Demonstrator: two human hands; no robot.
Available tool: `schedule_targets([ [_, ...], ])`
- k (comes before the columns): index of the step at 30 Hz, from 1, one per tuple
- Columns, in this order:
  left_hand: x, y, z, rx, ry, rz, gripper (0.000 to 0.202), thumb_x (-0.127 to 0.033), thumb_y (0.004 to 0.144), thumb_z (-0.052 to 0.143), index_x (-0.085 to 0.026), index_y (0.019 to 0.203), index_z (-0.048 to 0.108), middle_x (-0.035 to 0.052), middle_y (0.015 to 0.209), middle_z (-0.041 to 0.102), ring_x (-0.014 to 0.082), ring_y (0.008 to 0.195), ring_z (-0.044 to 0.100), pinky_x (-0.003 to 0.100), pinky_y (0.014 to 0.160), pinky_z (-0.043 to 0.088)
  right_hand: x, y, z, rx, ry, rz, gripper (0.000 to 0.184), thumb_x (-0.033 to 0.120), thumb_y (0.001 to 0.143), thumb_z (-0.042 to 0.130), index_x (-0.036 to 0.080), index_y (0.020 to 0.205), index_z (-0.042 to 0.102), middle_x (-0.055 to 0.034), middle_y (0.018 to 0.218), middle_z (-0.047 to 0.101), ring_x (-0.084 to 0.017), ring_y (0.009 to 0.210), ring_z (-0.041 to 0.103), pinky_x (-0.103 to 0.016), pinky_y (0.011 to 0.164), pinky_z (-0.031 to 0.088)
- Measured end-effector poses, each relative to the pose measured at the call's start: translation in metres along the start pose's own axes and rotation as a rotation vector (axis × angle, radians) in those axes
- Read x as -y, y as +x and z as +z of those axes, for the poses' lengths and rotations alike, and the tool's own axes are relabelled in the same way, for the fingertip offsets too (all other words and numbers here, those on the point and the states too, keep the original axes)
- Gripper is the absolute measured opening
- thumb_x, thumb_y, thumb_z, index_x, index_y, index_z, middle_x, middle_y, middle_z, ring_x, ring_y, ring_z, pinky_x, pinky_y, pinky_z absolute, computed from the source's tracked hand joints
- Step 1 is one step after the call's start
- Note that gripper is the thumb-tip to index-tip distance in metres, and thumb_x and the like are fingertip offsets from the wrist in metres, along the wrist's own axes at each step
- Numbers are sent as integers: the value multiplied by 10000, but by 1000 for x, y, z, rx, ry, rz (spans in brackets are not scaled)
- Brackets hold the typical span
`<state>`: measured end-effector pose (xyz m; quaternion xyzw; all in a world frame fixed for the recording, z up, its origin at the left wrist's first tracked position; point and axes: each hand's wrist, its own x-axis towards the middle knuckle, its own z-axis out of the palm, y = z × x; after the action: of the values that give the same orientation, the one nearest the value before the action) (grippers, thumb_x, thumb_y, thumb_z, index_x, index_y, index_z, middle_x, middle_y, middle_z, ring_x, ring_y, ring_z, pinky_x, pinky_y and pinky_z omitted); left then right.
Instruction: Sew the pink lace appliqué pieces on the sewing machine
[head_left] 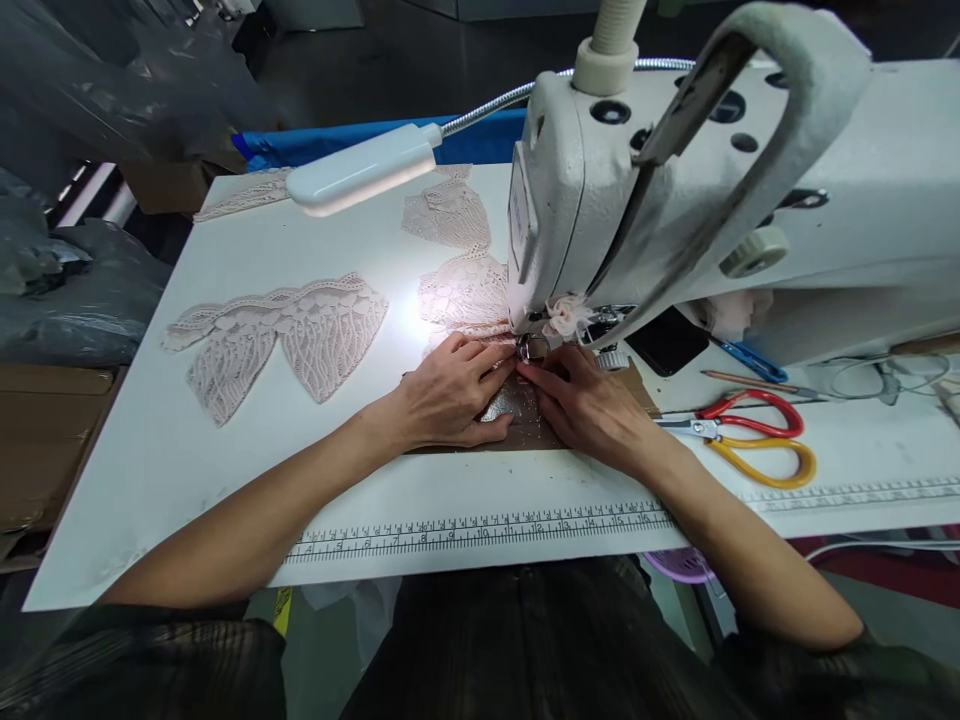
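Observation:
My left hand (448, 393) lies on the table just left of the presser foot (532, 348) of a white sewing machine (675, 200), fingers together and pressed down on pale pink lace (465, 292) that runs under the foot. My right hand (589, 405) rests on the other side of the foot, its fingertips pinched at the lace's edge by the needle. A brown pad (525, 425) lies beneath both hands.
Another lace piece (277, 335) lies to the left, more lace (448, 212) at the back. Red and yellow-handled scissors (750, 440), a pencil (742, 378) and blue snips (754, 360) sit at right. A lamp (364, 170) hangs over the table. A ruler strip (480, 530) lines the near edge.

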<state>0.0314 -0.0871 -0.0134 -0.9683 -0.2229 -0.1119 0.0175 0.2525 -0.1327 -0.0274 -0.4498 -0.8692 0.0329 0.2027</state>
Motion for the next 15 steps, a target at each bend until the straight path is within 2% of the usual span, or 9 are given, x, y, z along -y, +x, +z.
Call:
schedule_targets([
  [8, 4, 4, -1, 2, 28, -3, 520, -492, 902, 523, -65, 1180, 624, 198, 1217, 618, 304, 1021, 597, 437, 857, 456, 7, -2, 2, 10, 15, 73, 394, 151, 948, 410, 107, 1281, 616, -215, 1113, 574, -312, 1044, 535, -494, 865, 545],
  [12, 7, 4, 0, -17, 37, -1, 587, -542, 897, 507, -51, 1200, 613, 198, 1158, 634, 310, 1013, 587, 436, 838, 448, 4, -4, -5, 18, 141, 74, 360, 226, 973, 427, 140, 1238, 656, -198, 1160, 603, -297, 1045, 581, -467, 873, 552],
  [15, 9, 4, 2, -20, 45, 0, 598, -566, 894, 498, -64, 1199, 616, 185, 1112, 645, 306, 993, 584, 433, 822, 441, -5, -2, -12, 22, 304, 196, 347, 342, 1002, 424, 186, 1119, 712, -142, 1085, 667, -266, 1004, 639, -425, 880, 549],
])
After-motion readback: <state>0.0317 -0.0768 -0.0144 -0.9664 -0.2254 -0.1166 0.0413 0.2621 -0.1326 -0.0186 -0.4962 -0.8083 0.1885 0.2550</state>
